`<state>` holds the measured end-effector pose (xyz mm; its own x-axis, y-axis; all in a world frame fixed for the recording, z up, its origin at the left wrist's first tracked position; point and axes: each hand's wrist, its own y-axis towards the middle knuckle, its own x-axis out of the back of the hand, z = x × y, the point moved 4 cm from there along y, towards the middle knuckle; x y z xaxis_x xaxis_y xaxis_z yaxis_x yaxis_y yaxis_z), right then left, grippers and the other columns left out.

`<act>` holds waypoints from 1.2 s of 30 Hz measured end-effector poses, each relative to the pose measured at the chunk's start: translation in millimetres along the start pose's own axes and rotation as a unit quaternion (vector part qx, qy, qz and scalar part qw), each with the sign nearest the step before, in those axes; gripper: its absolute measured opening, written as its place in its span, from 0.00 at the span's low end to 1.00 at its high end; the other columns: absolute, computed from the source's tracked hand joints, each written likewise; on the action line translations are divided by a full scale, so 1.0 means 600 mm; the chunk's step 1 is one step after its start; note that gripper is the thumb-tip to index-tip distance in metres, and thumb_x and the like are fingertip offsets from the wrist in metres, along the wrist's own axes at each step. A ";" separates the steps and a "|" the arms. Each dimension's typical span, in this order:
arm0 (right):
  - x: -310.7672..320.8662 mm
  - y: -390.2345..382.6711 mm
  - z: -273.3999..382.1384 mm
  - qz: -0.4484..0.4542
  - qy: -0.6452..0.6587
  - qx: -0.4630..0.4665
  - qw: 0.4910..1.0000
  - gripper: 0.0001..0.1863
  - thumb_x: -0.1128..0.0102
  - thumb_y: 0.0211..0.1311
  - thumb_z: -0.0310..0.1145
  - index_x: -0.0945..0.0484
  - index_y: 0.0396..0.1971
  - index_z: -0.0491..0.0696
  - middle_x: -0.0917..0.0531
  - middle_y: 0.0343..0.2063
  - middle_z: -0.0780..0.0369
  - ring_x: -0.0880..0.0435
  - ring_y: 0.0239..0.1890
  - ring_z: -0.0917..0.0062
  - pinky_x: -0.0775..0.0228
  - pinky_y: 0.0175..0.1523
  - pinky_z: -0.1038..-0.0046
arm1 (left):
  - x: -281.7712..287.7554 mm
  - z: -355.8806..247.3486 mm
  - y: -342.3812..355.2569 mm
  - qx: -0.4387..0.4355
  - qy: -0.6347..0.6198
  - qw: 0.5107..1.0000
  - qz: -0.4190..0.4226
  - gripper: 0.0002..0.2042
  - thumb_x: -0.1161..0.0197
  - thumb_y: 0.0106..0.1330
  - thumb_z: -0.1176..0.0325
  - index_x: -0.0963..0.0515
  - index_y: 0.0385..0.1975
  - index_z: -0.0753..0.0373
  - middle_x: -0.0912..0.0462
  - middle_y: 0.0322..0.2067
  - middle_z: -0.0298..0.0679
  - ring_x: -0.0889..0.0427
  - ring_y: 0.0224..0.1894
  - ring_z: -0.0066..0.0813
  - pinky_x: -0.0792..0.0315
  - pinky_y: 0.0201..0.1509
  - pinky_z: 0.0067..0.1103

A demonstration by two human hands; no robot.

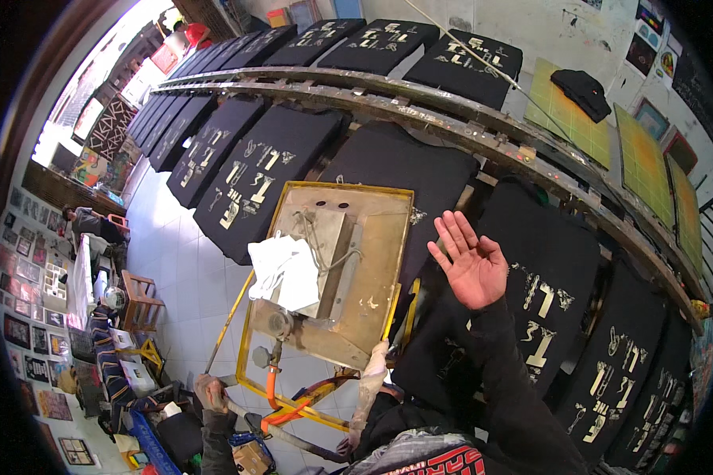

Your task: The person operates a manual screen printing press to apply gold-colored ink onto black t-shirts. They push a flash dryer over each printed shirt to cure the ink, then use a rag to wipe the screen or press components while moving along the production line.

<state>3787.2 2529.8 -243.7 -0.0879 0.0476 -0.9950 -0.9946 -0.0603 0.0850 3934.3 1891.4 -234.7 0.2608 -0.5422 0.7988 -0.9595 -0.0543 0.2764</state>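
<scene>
My right hand (471, 265) is raised palm up with its fingers stretched out, holding nothing, over the black T-shirts on the right. Below and beyond it lies a black T-shirt (547, 261) with pale printed lettering. My left hand (211, 393) is low on the left, closed around the end of a grey bar (244, 412) of the yellow-framed stand. On that stand sits a metal heater panel (372, 277) with a gas fitting and an orange hose (272, 388). White cloth gloves or rags (285, 273) rest on top of the panel.
Two long rows of black T-shirts (253, 174) stretched on boards flank a paint-spotted rail (372, 83). A wooden stool (141, 301) stands on the tiled floor at left. One person sits farther left; another in red (198, 33) is far back. Green-yellow boards (566, 111) are at right.
</scene>
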 end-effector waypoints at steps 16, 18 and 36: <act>-0.032 -0.285 -0.279 -0.129 -0.862 -0.186 0.454 0.31 0.36 0.62 0.59 0.25 0.29 0.39 0.17 0.20 0.51 0.13 0.24 0.57 0.22 0.33 0.59 | -0.001 0.025 -0.005 -0.096 -0.019 0.995 -0.018 0.26 0.49 0.67 0.51 0.33 0.08 0.58 0.32 0.10 0.35 0.34 0.14 0.32 0.42 0.24 0.30; -0.053 -0.301 -0.296 -0.186 -0.807 -0.246 0.504 0.32 0.35 0.62 0.57 0.27 0.41 0.37 0.15 0.27 0.50 0.12 0.29 0.60 0.21 0.39 0.61 | 0.003 0.043 -0.021 -0.068 -0.038 0.997 -0.021 0.25 0.47 0.66 0.50 0.34 0.09 0.59 0.34 0.11 0.35 0.33 0.17 0.32 0.40 0.26 0.28; -0.008 -0.330 -0.326 -0.286 -0.672 -0.096 0.676 0.22 0.45 0.62 0.30 0.29 0.56 0.40 0.19 0.42 0.59 0.21 0.44 0.74 0.29 0.51 0.70 | -0.045 0.041 -0.104 -0.047 -0.067 0.992 -0.091 0.29 0.51 0.66 0.48 0.34 0.04 0.59 0.36 0.08 0.36 0.40 0.17 0.34 0.43 0.32 0.31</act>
<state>3995.8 2346.4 -266.0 0.2081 0.9735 0.0953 -0.8736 0.2288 -0.4295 3984.6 1888.5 -286.6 0.4058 -0.6378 0.6546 -0.8821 -0.0860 0.4631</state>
